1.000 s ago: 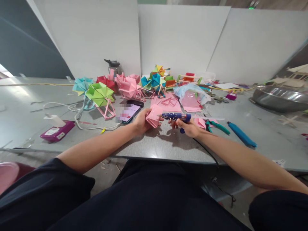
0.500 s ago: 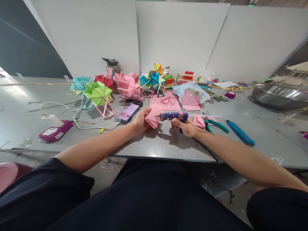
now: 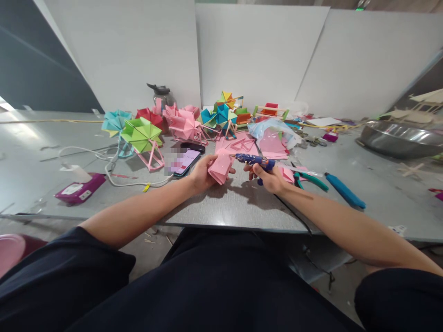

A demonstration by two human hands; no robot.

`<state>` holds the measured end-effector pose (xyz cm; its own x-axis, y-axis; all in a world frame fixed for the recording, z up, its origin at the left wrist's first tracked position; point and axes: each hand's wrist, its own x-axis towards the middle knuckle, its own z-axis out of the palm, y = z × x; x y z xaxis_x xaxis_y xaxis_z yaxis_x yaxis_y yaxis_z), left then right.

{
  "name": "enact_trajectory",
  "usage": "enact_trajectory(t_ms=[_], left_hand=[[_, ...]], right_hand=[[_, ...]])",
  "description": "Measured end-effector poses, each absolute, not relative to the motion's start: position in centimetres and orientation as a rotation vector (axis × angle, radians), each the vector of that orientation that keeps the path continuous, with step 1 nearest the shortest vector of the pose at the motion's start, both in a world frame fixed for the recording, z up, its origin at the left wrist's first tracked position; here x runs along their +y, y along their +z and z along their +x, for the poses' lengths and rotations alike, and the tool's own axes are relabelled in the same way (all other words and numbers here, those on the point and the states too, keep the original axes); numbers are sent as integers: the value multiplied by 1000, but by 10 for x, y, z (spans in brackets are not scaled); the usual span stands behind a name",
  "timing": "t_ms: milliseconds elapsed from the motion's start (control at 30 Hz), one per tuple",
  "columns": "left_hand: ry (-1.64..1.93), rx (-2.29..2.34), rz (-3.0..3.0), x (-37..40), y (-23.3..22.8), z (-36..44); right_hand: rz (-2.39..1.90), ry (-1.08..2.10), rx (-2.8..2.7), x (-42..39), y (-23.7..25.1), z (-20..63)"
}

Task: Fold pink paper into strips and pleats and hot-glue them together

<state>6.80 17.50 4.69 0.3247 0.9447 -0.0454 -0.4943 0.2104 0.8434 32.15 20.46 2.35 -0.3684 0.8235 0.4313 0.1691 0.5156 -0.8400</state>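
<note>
lap: dark clothing at bottom, both forearms reach out over the grey surface (image 3: 221, 210)
left hand (image 3: 200, 174): fingers closed on a folded pink paper piece (image 3: 221, 168), held just above the surface
right hand (image 3: 272, 179): wrapped round a blue glue gun (image 3: 256, 161), nozzle at the paper's upper right edge
beside right hand: green-handled pliers (image 3: 309, 179), blue tool (image 3: 344, 191)
left of paper: phone (image 3: 185, 161), white cable (image 3: 121, 180)
far: green paper wheel (image 3: 141, 133), pink paper wheel (image 3: 183, 124), pink sheets (image 3: 272, 146), metal bowl (image 3: 401, 138)
</note>
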Motion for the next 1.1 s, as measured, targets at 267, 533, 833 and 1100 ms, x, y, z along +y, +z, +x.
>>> enact_trajectory(t_ms=[267,533,833,1100], left_hand=[[1087,648,854,176,46,65],[1072,646,882,175,44,65],[1080,662,892,171,48,68],[1075,637,913,170,49,67]], right_hand=[[-735,875,-1761,209,19,323],[-721,938,-1706,204,21,315],[-731,883,-1692,200,26,312],[-768,831,-1770,202,25,317]])
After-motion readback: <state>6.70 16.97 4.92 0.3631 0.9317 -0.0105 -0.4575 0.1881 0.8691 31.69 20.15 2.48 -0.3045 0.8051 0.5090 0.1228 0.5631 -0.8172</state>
